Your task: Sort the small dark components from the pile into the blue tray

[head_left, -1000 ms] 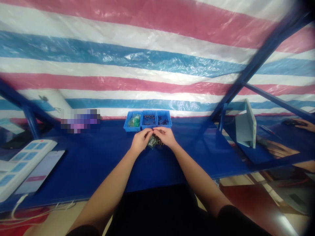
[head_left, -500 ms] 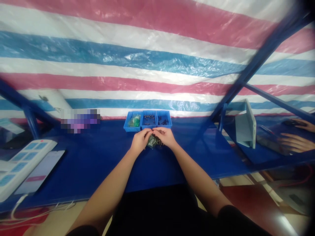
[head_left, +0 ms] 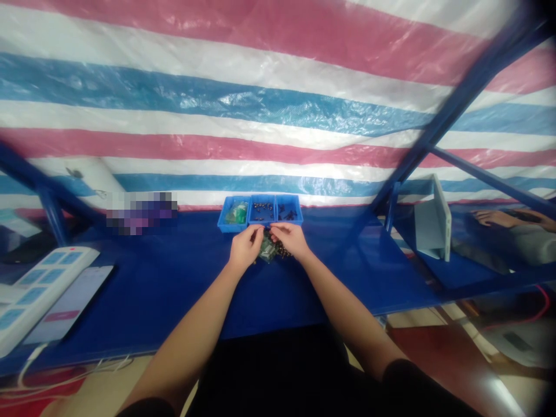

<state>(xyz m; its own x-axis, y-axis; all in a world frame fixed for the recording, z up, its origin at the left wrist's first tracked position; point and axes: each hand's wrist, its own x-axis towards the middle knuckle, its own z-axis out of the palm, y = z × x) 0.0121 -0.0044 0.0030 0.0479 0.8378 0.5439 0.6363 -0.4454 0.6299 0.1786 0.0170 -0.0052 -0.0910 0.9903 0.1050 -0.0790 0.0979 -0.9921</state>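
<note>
- Curling at the fingertips, the left hand [head_left: 246,247] and right hand [head_left: 291,240] bend inward and nearly meet; whether either pinches anything cannot be told, as the fingers hide the contact.
- Just beneath and between them, a green circuit board [head_left: 267,251] lies on the table, tilted and partly covered.
- Beside it, small brass-and-black metal parts [head_left: 282,251] lie in a loose heap.
- Just ahead stand three joined blue plastic bins: green pieces in a clear bag [head_left: 237,213] fill the left bin [head_left: 224,222]; small parts fill the middle bin [head_left: 262,218] and right bin [head_left: 296,218].
- Glossy blue table [head_left: 356,269] carries everything.
- Far left: white power strip [head_left: 41,295] with blue panels, beside a phone [head_left: 69,304] with a pinkish bar; no writing is legible.
- Far right: another person's hand [head_left: 493,218] rests beyond a pale grey stand [head_left: 430,229].
- Behind: creased red, white and blue striped tarpaulin [head_left: 217,98].
</note>
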